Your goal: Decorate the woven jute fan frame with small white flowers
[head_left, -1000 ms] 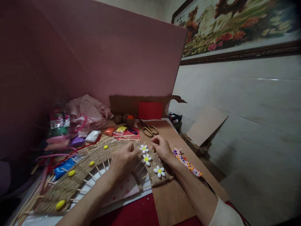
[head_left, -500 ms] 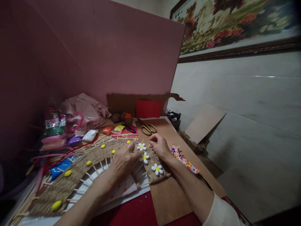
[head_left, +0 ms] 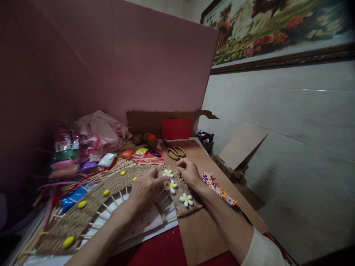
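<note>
A curved panel of woven twine (head_left: 66, 218) on thin wooden sticks arcs across the table. White-petalled clay flowers with yellow centres sit at its right end: an upper flower (head_left: 168, 173), a middle flower (head_left: 172, 186) and a lower flower (head_left: 186, 200). Yellow clay ovals (head_left: 82, 204) dot the rest of the band. My left hand (head_left: 148, 186) is closed, its fingertips at the upper and middle flowers; what they pinch, if anything, is hidden. Just right of the upper flower, my right hand (head_left: 189, 173) has its thumb and fingers pinched together, and I cannot make out anything between them.
Brass-handled scissors (head_left: 176, 152) lie behind my right hand on a brown board (head_left: 202, 236). Packets of clay, such as white (head_left: 107, 160) and blue (head_left: 72, 197), crowd the left. A patterned strip (head_left: 220, 190) lies beside my right forearm. A pink panel (head_left: 144, 62) rises behind.
The view has shifted very slightly. My left hand has shifted a little over the band near the upper flower; both hands otherwise keep their pinched pose.
</note>
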Demonstrator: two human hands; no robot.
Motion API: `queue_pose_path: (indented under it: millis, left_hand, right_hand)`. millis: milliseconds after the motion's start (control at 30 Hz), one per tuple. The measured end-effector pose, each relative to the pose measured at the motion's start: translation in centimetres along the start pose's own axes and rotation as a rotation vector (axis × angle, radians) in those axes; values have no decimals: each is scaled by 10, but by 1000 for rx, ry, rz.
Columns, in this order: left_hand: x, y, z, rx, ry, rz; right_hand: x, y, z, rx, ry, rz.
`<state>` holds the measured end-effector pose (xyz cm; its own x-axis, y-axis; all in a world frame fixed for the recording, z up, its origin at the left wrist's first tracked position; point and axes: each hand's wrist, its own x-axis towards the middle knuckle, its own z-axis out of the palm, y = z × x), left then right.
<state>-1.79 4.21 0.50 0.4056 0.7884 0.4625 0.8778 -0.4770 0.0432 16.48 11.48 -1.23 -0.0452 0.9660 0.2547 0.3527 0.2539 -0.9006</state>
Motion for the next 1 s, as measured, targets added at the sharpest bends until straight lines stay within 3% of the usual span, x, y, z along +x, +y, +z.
queue_pose_path:
  millis: [167,400,1000]
  left_hand:
    - [0,0,3,29,-52,18]
    - [-1,-1,6,43,-16,46]
    - [1,3,0,53,-55,-65]
  right_hand:
    - [0,0,0,1,3,2]
    - [0,0,1,-3,8,11]
    - [-2,-4,0,6,8,21]
